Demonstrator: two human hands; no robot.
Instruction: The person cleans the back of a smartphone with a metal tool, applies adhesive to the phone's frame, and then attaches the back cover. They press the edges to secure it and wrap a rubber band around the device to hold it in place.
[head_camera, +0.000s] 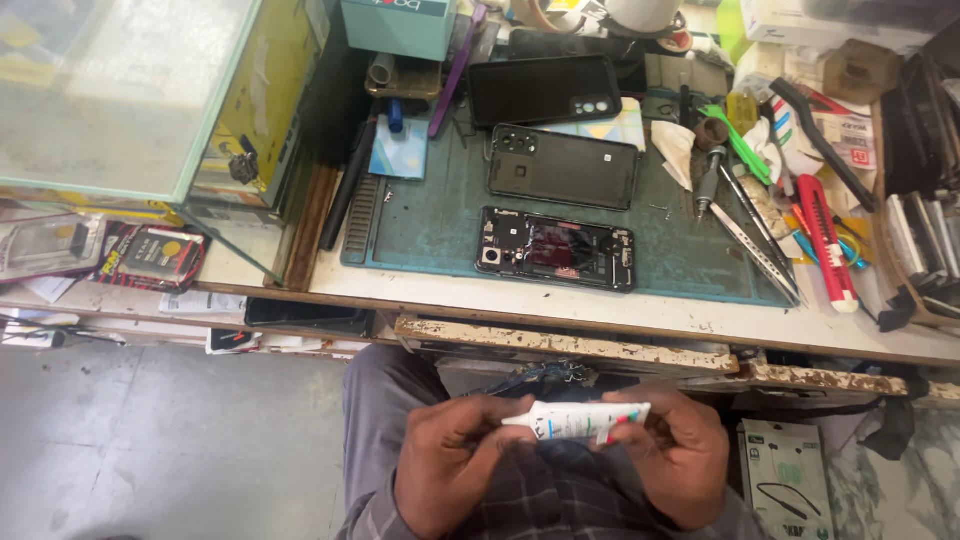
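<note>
Both my hands are low over my lap, below the bench edge. My left hand (448, 462) pinches the nozzle end of a small white glue tube (578, 421), and my right hand (680, 452) grips its flat tail end. The tube lies level between them. On the green work mat (430, 225) above lies an opened phone (555, 249) with its insides showing. Behind it lies a dark back cover (563, 166), and farther back a black phone (543, 90).
A glass case (130, 100) stands at the left. Tweezers (752, 245), a screwdriver (708, 180), a red cutter knife (826, 240) and brushes crowd the mat's right side. The bench's chipped front edge (560, 342) runs just above my hands. A boxed item (785, 480) sits on the floor at right.
</note>
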